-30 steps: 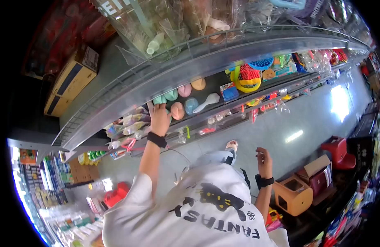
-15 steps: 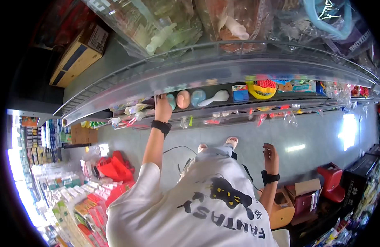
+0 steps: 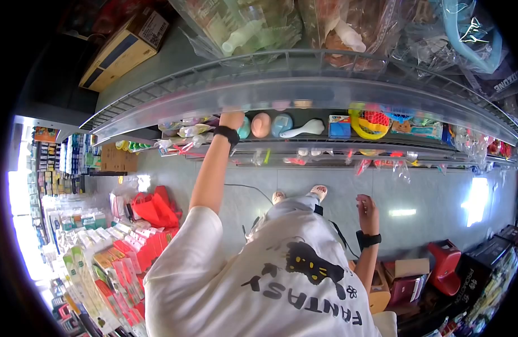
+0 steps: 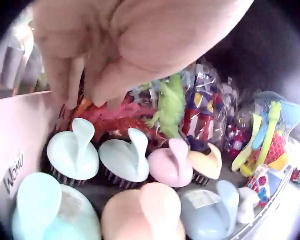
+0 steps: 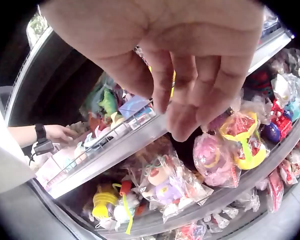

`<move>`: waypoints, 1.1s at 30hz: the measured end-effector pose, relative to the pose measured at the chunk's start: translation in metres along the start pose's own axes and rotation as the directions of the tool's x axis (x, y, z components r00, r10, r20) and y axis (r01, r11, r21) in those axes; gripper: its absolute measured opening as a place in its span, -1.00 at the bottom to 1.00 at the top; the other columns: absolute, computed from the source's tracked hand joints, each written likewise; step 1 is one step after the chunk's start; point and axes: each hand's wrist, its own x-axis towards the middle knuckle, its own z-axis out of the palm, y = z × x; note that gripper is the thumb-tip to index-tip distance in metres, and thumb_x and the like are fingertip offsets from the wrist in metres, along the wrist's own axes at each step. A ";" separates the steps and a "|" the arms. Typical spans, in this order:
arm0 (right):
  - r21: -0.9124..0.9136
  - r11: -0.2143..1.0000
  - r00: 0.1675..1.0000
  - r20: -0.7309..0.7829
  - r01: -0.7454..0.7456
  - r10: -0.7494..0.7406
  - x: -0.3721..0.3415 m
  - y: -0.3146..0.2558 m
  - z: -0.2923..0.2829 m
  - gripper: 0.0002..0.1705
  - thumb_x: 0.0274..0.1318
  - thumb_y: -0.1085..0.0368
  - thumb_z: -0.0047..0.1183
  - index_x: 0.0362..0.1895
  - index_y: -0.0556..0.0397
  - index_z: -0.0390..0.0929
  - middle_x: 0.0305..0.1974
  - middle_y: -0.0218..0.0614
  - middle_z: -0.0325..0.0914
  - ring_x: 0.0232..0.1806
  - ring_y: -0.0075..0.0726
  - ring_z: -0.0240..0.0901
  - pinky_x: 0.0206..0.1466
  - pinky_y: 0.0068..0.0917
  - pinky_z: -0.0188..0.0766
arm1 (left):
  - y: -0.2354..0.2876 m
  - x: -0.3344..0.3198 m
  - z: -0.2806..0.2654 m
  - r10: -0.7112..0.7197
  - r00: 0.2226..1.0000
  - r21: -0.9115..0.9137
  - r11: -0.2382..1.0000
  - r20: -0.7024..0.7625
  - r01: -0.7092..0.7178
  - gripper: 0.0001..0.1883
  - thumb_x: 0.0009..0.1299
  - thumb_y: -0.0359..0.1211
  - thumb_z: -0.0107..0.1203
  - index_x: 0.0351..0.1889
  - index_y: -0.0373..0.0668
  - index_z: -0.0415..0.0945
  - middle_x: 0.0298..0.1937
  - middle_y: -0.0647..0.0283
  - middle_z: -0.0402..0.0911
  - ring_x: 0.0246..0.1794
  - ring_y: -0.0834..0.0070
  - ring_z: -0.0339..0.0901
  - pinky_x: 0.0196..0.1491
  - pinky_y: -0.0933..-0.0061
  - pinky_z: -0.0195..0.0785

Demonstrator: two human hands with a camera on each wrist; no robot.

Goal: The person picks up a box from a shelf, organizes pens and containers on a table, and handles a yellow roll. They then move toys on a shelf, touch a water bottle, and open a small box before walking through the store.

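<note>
My left hand (image 3: 232,119) reaches into the shelf under the upper ledge, its fingertips hidden there in the head view. In the left wrist view the left hand (image 4: 125,45) hovers over the back of a row of pastel scalp brushes, fingers pointing down near red packaged toys (image 4: 122,117). Nearest it are a mint brush (image 4: 75,155) and a second mint brush (image 4: 122,160); a pink brush (image 4: 167,167), a yellow brush (image 4: 205,162), a peach brush (image 4: 135,215) and a blue brush (image 4: 205,215) stand alongside. My right hand (image 3: 368,214) hangs in the aisle, fingers loosely bent, holding nothing.
A pale divider (image 4: 15,145) lettered WOMU borders the brushes. The wire-railed upper shelf (image 3: 304,95) overhangs them. A white-handled brush (image 3: 306,128) and a yellow-rimmed net toy (image 3: 371,124) lie farther right. Behind me are a red stool (image 3: 445,269) and an open carton (image 3: 407,275).
The left hand has gone deeper under the upper shelf, hiding its fingers. The head view has shifted, so the ledge covers more of the back brushes. The right hand still hangs loose.
</note>
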 end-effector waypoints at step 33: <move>0.028 0.996 0.996 -0.025 -0.082 0.083 -0.020 0.031 -0.028 -0.85 0.04 0.46 -0.15 -0.26 0.09 0.41 -0.31 -0.23 0.46 -0.40 -0.22 0.43 -0.35 -0.48 0.35 | 0.067 0.041 0.020 0.157 0.960 0.003 0.987 0.232 -0.162 -0.77 0.25 -0.26 -0.10 -0.28 -0.19 0.45 -0.32 -0.02 0.50 -0.30 0.00 0.41 -0.27 0.13 0.25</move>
